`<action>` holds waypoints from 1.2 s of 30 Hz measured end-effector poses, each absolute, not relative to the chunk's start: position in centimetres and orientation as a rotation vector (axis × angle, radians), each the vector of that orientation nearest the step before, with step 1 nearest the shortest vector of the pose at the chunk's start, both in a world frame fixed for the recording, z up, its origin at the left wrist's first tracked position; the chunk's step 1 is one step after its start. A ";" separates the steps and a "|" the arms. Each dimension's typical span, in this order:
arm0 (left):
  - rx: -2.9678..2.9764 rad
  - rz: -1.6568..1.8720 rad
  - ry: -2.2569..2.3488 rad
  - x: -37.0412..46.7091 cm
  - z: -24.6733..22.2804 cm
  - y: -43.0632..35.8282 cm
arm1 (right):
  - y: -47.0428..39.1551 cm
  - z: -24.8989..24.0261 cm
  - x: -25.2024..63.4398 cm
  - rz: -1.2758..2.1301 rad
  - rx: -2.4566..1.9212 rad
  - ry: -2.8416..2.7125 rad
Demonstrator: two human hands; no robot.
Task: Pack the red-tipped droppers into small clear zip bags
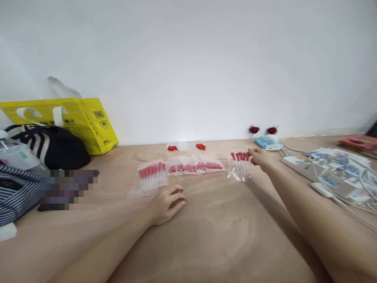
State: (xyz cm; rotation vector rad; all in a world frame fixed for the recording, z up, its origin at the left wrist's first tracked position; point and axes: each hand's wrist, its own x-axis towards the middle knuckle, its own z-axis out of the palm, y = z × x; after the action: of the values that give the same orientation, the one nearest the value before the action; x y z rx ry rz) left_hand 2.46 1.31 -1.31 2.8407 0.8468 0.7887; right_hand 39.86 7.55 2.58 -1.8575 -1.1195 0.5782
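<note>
My right hand (258, 156) pinches the upper right edge of a clear bag (240, 165) holding several red-tipped droppers. My left hand (168, 204) rests on the table, fingers loosely curled and apart, with nothing in it. Just beyond it lie clear bags of red-tipped droppers (151, 177). In the middle is a row of small clear bags with red pieces (196, 167), partly overlapping. Farther back, near the wall, two small groups of bright red pieces sit in clear bags, one at the left (172, 148) and one at the right (200, 146).
On the left stand a yellow bag (88, 122), a black bag (61, 145) and a striped cloth (19, 192). At right are a blue packet (268, 142), power strips with cables (326, 173) and papers (344, 157). Two dark red flowers (272, 130) are by the wall.
</note>
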 end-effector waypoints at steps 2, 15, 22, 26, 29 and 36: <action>2.844 0.797 0.839 2.5 -1.1 1.3 | 6.3 3.7 40.1 0.557 -1.703 -1.148; 2.678 1.176 0.995 2.5 -1.5 0.9 | 0.7 -0.2 27.7 0.998 -0.642 -1.697; 2.959 1.152 0.525 2.4 -1.5 1.3 | 0.9 -2.1 26.9 0.724 -0.648 -2.161; 3.041 1.141 0.542 2.3 -1.4 1.4 | 0.9 -2.4 27.7 0.437 -0.712 -2.334; 3.145 1.124 0.493 1.9 -1.2 1.2 | 0.6 -2.7 27.9 0.082 -0.824 -2.398; 3.246 1.193 0.342 1.8 -1.4 1.0 | 0.4 -2.9 27.3 -0.603 -0.641 -2.349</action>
State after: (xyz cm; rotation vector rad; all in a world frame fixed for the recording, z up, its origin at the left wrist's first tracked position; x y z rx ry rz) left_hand 1.82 0.97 -1.38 3.2458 0.3419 1.1928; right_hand 27.27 0.36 -2.93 -0.6411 -2.3487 -0.6028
